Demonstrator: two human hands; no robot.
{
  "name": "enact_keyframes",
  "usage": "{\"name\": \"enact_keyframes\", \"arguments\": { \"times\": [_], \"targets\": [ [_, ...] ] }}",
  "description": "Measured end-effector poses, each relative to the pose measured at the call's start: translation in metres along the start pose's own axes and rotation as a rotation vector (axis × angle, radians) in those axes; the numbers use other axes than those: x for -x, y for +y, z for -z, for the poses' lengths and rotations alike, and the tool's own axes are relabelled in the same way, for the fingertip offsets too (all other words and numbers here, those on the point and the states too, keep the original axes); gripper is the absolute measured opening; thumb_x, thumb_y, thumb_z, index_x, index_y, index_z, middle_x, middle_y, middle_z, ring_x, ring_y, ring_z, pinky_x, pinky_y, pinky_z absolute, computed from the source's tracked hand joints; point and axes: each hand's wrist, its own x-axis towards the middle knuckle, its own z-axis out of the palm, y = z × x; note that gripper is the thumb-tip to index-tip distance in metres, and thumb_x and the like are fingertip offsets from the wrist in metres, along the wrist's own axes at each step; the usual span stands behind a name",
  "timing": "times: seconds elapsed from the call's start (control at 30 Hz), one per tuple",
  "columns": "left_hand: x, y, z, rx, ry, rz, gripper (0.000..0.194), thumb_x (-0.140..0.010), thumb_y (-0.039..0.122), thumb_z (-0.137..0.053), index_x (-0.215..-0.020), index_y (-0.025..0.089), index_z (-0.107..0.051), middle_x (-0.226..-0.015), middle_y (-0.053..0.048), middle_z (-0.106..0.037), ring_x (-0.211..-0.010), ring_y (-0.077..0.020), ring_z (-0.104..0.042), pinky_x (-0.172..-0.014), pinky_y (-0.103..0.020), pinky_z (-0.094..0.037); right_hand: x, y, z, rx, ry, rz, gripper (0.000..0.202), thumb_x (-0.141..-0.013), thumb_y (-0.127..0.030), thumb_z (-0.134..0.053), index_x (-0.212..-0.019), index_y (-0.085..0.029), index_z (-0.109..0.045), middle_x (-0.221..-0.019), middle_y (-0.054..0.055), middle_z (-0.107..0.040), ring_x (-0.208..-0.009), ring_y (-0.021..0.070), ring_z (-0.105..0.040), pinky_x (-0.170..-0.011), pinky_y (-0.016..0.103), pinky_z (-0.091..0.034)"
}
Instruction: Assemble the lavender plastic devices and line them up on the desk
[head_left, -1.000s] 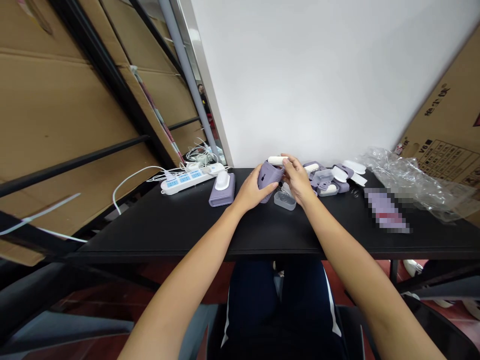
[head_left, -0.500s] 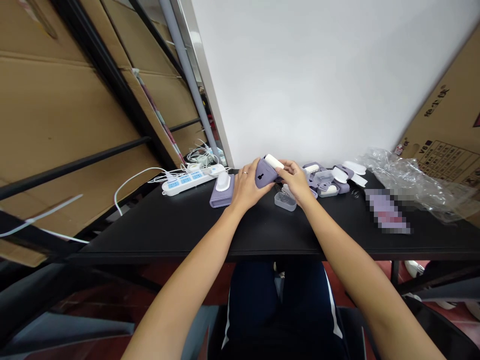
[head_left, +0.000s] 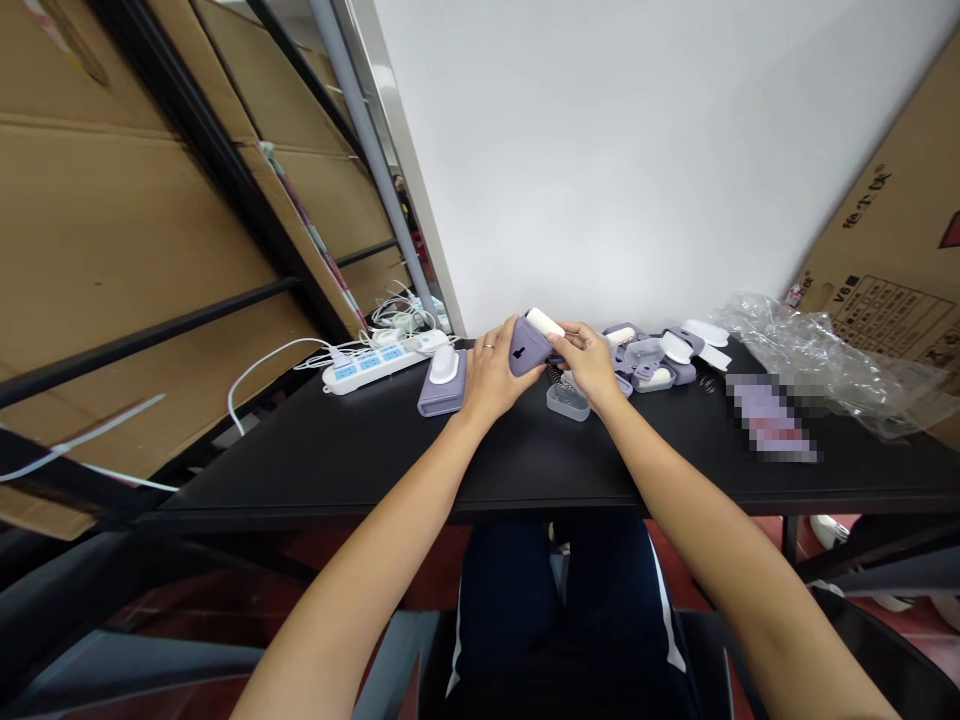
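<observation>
A purple case (head_left: 529,345) with a white piece (head_left: 545,322) at its top is held up over the black table. My left hand (head_left: 495,375) is wrapped round the case from the left. My right hand (head_left: 589,360) has its thumb and fingers pressed at the right end of the white piece, beside the case. Below the right hand lies a small clear grey tray (head_left: 568,401) with thin metal springs by it. Left of my left hand lies another purple case (head_left: 441,397) with a white oval part (head_left: 444,365) on top.
Several purple and white parts (head_left: 677,348) lie in a pile right of my hands. A white power strip (head_left: 375,368) with cables is at the left. Clear plastic wrap (head_left: 832,360) and a blurred purple item (head_left: 772,420) are at the right of the black table (head_left: 360,450).
The view has shifted slightly. Both hands keep their hold on the purple case and the white piece, with hardly any visible movement.
</observation>
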Motion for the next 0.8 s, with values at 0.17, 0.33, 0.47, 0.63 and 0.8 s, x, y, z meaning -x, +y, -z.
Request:
{"name": "enact_keyframes", "arguments": {
  "times": [0.17, 0.33, 0.47, 0.63, 0.8],
  "targets": [
    [0.001, 0.000, -0.001, 0.014, -0.020, -0.011, 0.092, -0.086, 0.042, -0.084, -0.166, 0.023, -0.040, -0.156, -0.020, -0.058, -0.142, -0.0411, -0.054, -0.115, -0.053, -0.043, 0.002, 0.001, -0.002, 0.014, 0.010, 0.015, 0.040, -0.083, -0.047, -0.076, -0.113, -0.020, -0.071, -0.104, 0.005, -0.081, -0.096, 0.0207, -0.076, -0.072, 0.028, -0.060],
    [0.001, 0.001, -0.004, 0.044, 0.035, -0.011, 0.092, -0.086, 0.042, -0.084, -0.164, 0.021, -0.040, -0.158, -0.021, -0.056, -0.143, -0.0412, -0.054, -0.116, -0.054, -0.043, 0.007, -0.003, -0.005, -0.081, -0.003, -0.066, 0.037, -0.086, -0.049, -0.075, -0.111, -0.022, -0.070, -0.107, 0.003, -0.078, -0.094, 0.0183, -0.075, -0.059, 0.022, -0.060],
    [0.000, -0.003, -0.007, 0.085, 0.080, -0.016, 0.093, -0.083, 0.043, -0.086, -0.162, 0.022, -0.043, -0.155, -0.020, -0.059, -0.141, -0.0404, -0.055, -0.118, -0.054, -0.042, 0.008, -0.004, -0.008, -0.110, -0.018, -0.097, 0.039, -0.086, -0.052, -0.077, -0.111, -0.023, -0.069, -0.108, 0.002, -0.077, -0.095, 0.0172, -0.075, -0.060, 0.021, -0.061],
    [-0.002, -0.013, -0.008, 0.165, 0.097, -0.012, 0.094, -0.080, 0.041, -0.088, -0.161, 0.022, -0.043, -0.152, -0.019, -0.060, -0.140, -0.0393, -0.056, -0.119, -0.054, -0.042, 0.005, -0.003, -0.008, -0.056, -0.069, -0.094, 0.039, -0.096, -0.058, -0.067, -0.110, -0.022, -0.073, -0.110, 0.005, -0.077, -0.092, 0.0179, -0.076, -0.059, 0.021, -0.058],
    [-0.003, -0.016, -0.007, 0.221, 0.111, -0.014, 0.095, -0.081, 0.042, -0.086, -0.162, 0.023, -0.040, -0.154, -0.019, -0.057, -0.145, -0.0397, -0.052, -0.122, -0.056, -0.040, 0.003, -0.008, -0.003, -0.034, -0.069, -0.105, 0.055, -0.107, -0.060, -0.046, -0.132, -0.020, -0.073, -0.120, 0.011, -0.078, -0.087, 0.0160, -0.074, -0.061, 0.021, -0.056]
  ]
}}
